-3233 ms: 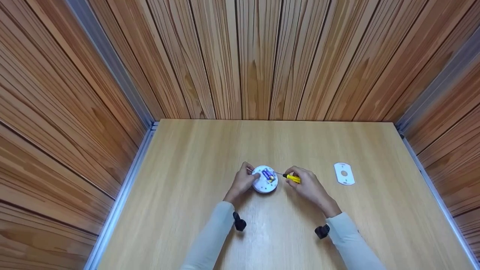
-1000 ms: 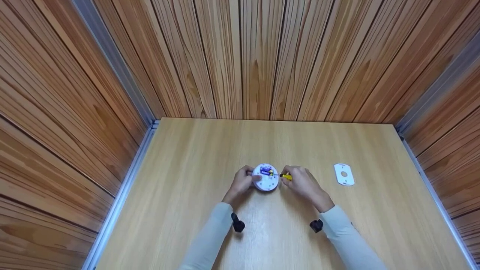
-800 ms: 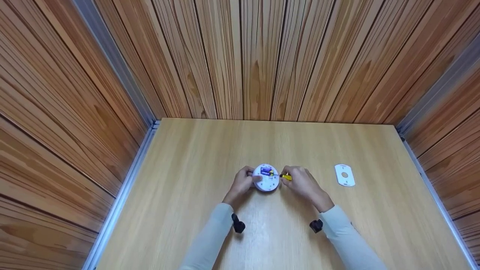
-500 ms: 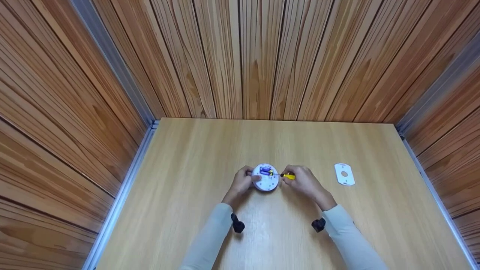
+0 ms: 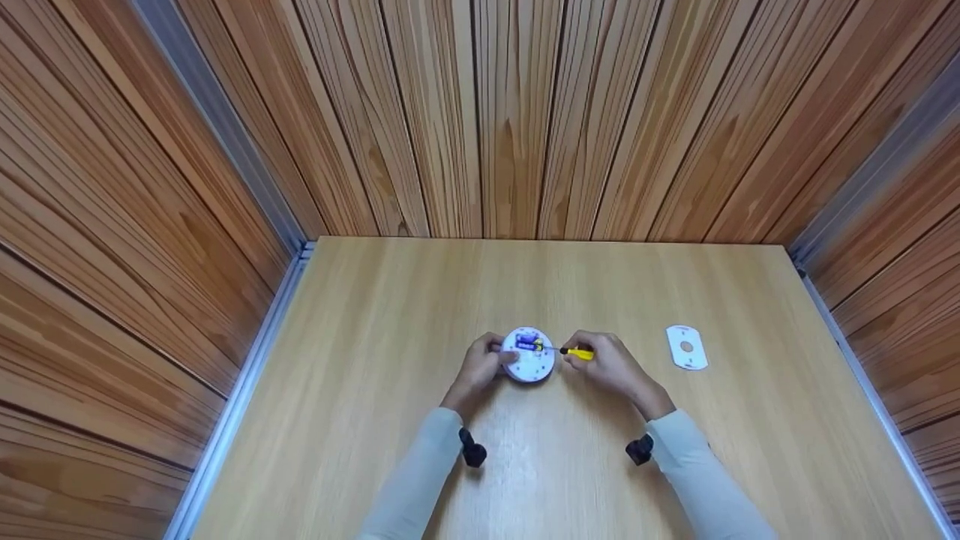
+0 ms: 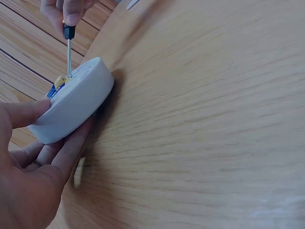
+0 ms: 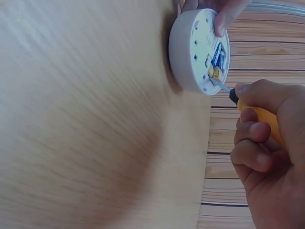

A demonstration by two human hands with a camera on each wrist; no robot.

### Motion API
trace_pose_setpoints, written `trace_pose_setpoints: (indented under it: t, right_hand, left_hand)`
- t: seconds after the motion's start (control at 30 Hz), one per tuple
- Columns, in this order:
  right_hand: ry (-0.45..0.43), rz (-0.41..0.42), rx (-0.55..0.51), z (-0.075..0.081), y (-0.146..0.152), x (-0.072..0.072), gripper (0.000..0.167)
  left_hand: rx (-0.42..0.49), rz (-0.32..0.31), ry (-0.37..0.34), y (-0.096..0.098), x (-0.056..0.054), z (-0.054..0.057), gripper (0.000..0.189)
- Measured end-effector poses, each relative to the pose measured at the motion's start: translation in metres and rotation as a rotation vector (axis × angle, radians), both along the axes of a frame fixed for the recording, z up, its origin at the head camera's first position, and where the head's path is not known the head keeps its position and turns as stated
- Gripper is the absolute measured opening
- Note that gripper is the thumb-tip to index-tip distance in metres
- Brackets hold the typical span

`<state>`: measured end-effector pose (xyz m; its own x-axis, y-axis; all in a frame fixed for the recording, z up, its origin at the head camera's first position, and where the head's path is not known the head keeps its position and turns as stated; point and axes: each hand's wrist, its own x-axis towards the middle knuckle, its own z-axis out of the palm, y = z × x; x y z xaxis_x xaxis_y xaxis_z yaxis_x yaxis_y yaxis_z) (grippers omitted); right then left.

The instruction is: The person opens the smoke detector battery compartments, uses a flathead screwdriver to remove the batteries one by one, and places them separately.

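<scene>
My left hand holds a round white battery-powered device by its left side, thumb on the upper face and fingers beneath. In the left wrist view the device is tilted, its lower edge close over the table. Blue batteries with yellow ends lie in a recess among several small holes. From the right, my right hand grips a screwdriver by its yellow handle. Its metal shaft reaches over the device's face, with the tip at the batteries' yellow end.
A flat white plate with a round central hole lies on the wooden table to the right. Wood-panelled walls enclose the back and both sides, with metal rails along the table's side edges.
Since the oldest frame, the device has turned so its batteries lie less steeply, and the screwdriver tip has moved onto them. Lately the right hand has shifted slightly right, showing more yellow handle.
</scene>
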<state>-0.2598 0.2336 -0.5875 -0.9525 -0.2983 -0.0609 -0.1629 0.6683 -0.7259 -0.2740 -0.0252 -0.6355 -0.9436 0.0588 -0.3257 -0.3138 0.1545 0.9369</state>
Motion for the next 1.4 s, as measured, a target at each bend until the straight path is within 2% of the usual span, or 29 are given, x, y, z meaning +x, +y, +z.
trace_pose_setpoints:
  t: [0.33, 0.6, 0.83, 1.1, 1.23, 1.4]
  right_hand:
    - [-0.023, 0.02, -0.08, -0.005, 0.007, -0.002, 0.021]
    - [-0.012, 0.015, -0.087, -0.007, 0.008, 0.001, 0.021]
    - [0.039, -0.002, -0.023, -0.001, 0.001, 0.005, 0.021]
    - [0.157, 0.021, 0.106, 0.007, -0.01, 0.01, 0.019]
    - [0.236, 0.044, 0.162, 0.011, -0.019, 0.012, 0.02]
    - [0.256, 0.048, 0.206, 0.016, -0.03, 0.013, 0.02]
  left_hand:
    - [0.022, -0.007, 0.002, -0.002, 0.002, -0.001, 0.029]
    - [0.014, -0.015, -0.047, -0.002, 0.002, 0.0, 0.028]
    - [0.008, -0.007, -0.041, -0.001, 0.001, 0.0, 0.028]
    - [0.005, -0.004, -0.046, 0.001, 0.002, -0.001, 0.027]
    - [0.024, 0.004, -0.003, 0.002, 0.002, -0.001, 0.026]
    - [0.029, 0.011, 0.044, 0.003, 0.003, -0.001, 0.025]
